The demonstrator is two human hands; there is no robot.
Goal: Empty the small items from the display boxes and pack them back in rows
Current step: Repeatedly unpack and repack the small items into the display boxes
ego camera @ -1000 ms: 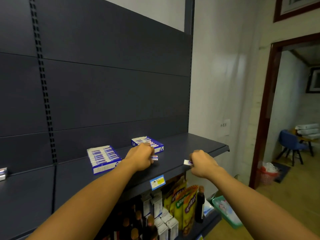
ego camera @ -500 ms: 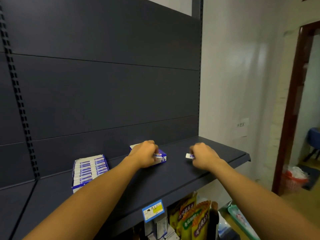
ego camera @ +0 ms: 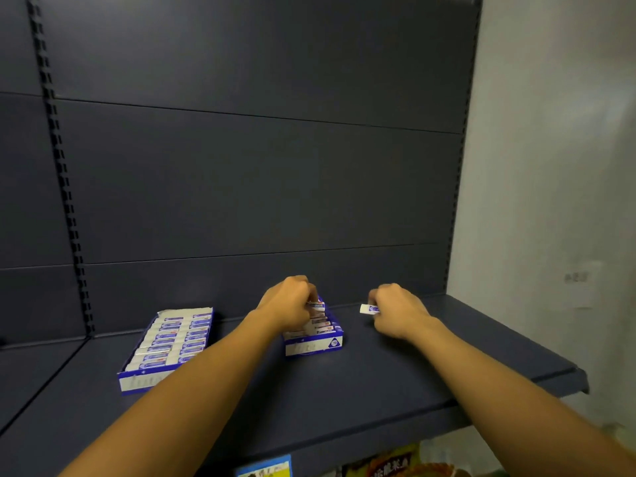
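Two blue-and-white display boxes sit on a dark shelf (ego camera: 430, 380). The left box (ego camera: 165, 342) is filled with rows of small white-and-blue erasers. The middle box (ego camera: 315, 340) holds several erasers too. My left hand (ego camera: 287, 304) is over the back of the middle box and pinches an eraser (ego camera: 316, 305) at its top. To the right of that box, my right hand (ego camera: 395, 313) hovers just above the shelf and pinches another small eraser (ego camera: 369, 309) that sticks out to the left of its fingers.
A dark back panel (ego camera: 258, 184) rises behind the shelf, with a slotted upright (ego camera: 65, 187) at the left. A white wall (ego camera: 550, 201) stands at the right. Below the shelf edge are a blue price tag (ego camera: 265, 468) and yellow packets (ego camera: 385, 464).
The view has tilted up and drawn closer to the shelf. My left hand moved from the shelf front onto the middle box with its eraser. My right hand stayed beside the box, holding its eraser.
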